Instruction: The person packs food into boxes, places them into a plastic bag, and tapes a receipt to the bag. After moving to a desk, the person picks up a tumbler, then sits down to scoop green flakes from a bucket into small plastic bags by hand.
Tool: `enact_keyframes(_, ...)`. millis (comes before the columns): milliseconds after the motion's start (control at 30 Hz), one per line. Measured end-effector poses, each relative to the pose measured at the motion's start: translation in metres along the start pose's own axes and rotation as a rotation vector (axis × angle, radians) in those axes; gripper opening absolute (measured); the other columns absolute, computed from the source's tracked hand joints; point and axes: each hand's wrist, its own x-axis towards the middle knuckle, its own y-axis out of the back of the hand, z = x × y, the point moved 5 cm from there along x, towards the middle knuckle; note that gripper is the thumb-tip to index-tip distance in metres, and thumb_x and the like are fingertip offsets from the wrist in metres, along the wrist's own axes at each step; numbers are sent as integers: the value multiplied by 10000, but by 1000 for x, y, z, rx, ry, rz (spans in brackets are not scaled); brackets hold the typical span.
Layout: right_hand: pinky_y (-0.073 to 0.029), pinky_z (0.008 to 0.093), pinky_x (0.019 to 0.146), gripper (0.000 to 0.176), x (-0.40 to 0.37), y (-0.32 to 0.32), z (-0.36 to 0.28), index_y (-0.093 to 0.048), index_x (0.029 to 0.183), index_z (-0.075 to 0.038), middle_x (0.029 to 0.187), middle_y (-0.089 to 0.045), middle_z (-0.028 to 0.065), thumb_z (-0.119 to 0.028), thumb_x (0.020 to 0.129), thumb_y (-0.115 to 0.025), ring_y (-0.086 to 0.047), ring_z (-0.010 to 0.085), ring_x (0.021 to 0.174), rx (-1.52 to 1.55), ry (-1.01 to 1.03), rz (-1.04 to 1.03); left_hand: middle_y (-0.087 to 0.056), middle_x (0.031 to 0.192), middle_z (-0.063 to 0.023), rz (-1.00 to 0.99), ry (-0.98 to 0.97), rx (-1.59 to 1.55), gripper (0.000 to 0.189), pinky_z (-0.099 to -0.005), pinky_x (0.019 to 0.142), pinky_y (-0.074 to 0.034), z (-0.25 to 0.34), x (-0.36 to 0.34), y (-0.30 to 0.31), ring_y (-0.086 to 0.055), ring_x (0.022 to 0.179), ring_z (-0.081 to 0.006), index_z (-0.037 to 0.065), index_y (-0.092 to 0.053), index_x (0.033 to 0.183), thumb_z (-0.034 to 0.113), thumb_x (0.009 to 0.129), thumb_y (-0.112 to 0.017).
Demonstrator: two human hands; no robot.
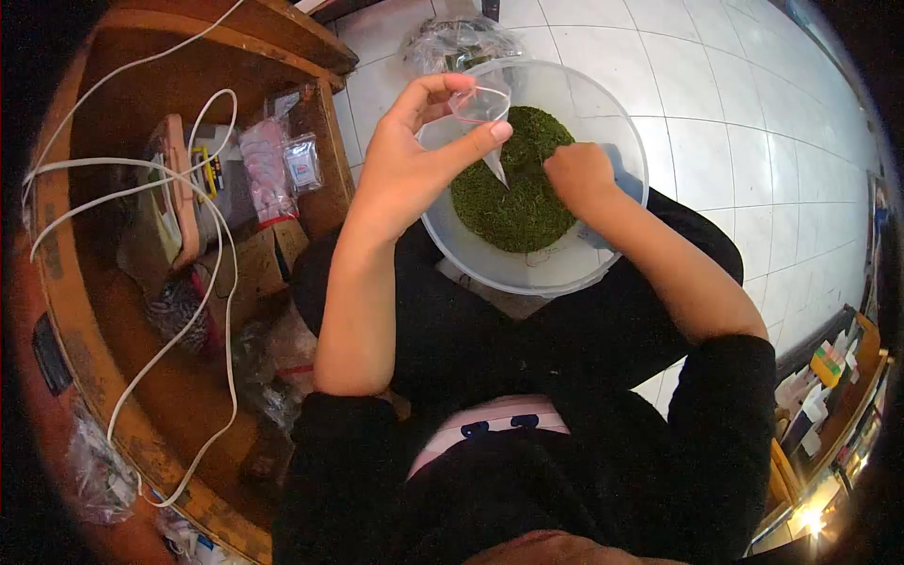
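My left hand (414, 160) pinches a small clear plastic bag (483, 105) by its mouth, between the thumb and fingers. The bag's mouth is spread wide and its pointed lower corner hangs over the tub. Below it, a round translucent plastic tub (633, 141) rests by my lap, holding a heap of finely crumbled dark green stuff (513, 212), perhaps dried leaves. My right hand (579, 177) is curled closed at the right side of the heap. Its fingertips are hidden, so what it grips does not show.
On the left, an open wooden drawer (89, 377) holds packets, a pink case (179, 188) and a loose white cable (229, 282). A clear plastic bag of something dark (461, 42) sits behind the tub on the tiled floor (725, 122). Small boxes (829, 363) stand at the lower right.
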Motion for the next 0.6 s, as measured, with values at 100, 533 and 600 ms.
enact_keyframes(100, -601, 424, 774, 199, -11, -9, -2, -815, 983, -134, 1023, -779, 81, -166, 888, -643, -753, 272, 983, -56, 22, -110, -670, 1232, -80, -23, -23, -8, 512, -344, 1031, -480, 0, 0, -4, -595, 1185, -176, 23, -610, 1270, 154, 844, -861)
enact_keyframes(533, -566, 396, 767, 266, -42, 46, 19, -779, 1004, -37, 890, -749, 192, -202, 815, -691, -734, 296, 825, 469, 403, -428, -703, 1182, -93, -34, -176, 157, 552, -360, 1036, -486, 5, 1, -11, -638, 1156, -200, 29, -628, 1227, 162, 768, -903)
enact_keyframes(600, -551, 381, 740, 267, -53, 58, 27, -784, 1038, -47, 844, -744, 177, -192, 831, -696, -710, 263, 770, 638, 410, -389, -713, 1161, -91, -37, -220, 228, 567, -369, 1013, -503, 6, 0, -11, -655, 1132, -207, 39, -640, 1216, 167, 736, -915)
